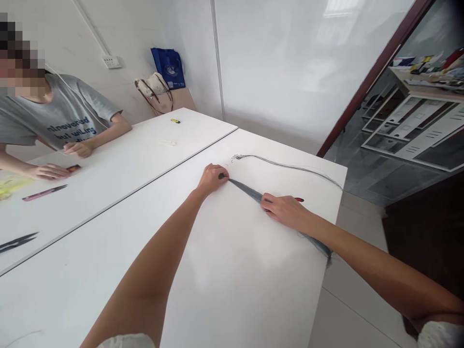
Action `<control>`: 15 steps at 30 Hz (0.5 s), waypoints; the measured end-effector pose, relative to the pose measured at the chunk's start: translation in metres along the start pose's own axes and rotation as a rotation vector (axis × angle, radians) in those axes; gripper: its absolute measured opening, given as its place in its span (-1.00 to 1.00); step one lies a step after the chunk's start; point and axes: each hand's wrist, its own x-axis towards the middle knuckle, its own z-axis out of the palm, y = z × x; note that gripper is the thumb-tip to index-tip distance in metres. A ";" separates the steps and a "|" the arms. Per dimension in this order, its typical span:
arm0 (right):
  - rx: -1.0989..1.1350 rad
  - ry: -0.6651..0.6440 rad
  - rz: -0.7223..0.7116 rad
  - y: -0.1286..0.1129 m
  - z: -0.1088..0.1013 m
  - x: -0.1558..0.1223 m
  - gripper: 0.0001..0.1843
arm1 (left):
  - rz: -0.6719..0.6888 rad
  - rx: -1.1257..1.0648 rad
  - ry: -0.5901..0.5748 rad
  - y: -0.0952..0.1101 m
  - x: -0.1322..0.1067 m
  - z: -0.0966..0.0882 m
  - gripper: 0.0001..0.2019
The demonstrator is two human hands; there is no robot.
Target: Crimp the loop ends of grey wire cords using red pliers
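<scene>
A long grey-blue bundle of thin strands [246, 190] lies across the white table [224, 270] and runs off its right edge. My left hand [211, 178] is closed in a pinch on the bundle's near end. My right hand [286, 210] rests on the bundle further along, fingers curled over it. A small red object [299, 199] peeks out beside my right hand. A thinner dark strand [290, 167] with a curled end lies apart, beyond both hands.
Another person in a grey shirt [68, 121] sits at the adjoining table on the left, hands resting by a pink knife [43, 193]. Black scissors [18, 240] and a small yellow item [175, 121] lie there. Bags [163, 77] lean on the wall. Shelves stand right.
</scene>
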 end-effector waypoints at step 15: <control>-0.005 0.055 0.060 0.003 -0.004 -0.009 -0.63 | -0.209 -0.066 0.034 -0.007 -0.008 -0.003 -0.87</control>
